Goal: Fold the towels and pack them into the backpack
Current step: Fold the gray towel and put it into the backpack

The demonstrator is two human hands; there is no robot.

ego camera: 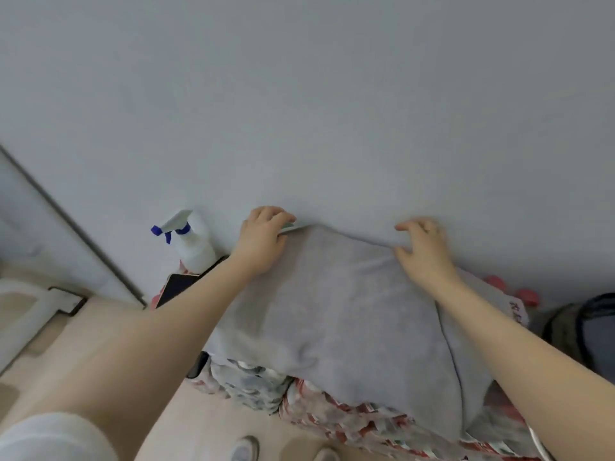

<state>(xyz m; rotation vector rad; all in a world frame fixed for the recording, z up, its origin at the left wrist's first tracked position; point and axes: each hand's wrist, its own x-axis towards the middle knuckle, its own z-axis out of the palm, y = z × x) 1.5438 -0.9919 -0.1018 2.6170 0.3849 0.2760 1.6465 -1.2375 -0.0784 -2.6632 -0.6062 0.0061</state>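
A grey towel (339,314) is seen spread across a table draped in a patterned cloth (332,417), its far edge lying against a pale wall (299,94). The towel's far left corner is pinched by the left hand (263,237), fingers curled over the hem. The right hand (422,251) is held partly spread, fingers bent and thumb apart, at the far right edge; whether cloth is actually gripped cannot be told. The near edge of the towel is draped over the table front. A spray bottle (193,241) and a dark tablet (179,287) are crowded just left of the towel, while a dark backpack (585,331) is glimpsed at the right, near the table's end.
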